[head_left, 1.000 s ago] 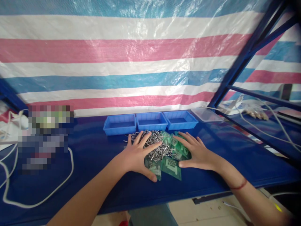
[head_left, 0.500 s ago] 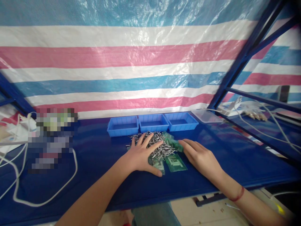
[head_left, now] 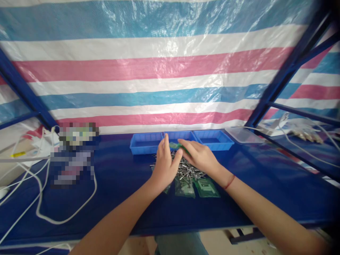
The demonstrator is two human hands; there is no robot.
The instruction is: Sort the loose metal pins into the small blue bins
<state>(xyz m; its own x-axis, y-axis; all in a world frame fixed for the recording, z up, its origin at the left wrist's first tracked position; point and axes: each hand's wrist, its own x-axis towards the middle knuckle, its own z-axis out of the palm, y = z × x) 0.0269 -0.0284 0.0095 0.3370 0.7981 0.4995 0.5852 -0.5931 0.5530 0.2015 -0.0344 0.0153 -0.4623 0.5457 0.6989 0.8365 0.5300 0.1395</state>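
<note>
My left hand (head_left: 164, 165) stands on its edge over the left side of a pile of small metal pins (head_left: 189, 170), fingers stretched up and together, thumb out. My right hand (head_left: 199, 156) reaches across the pile from the right, and its fingertips pinch a small green circuit board (head_left: 174, 145) against my left hand's fingers. More green boards (head_left: 206, 186) lie flat on the blue table (head_left: 119, 198) just in front of the pile, one (head_left: 183, 188) partly under my left wrist.
Three shallow blue trays (head_left: 145, 144) (head_left: 183, 135) (head_left: 215, 139) stand in a row behind the pile. A clear plastic container (head_left: 243, 135) sits to their right. White cables (head_left: 66, 216) loop at the left. A blue frame post (head_left: 281, 81) rises at the right.
Both hands have lifted off the pile and come together above it; the right hand now has a green board at its fingertips. The camera has shifted left, so everything sits further right.
</note>
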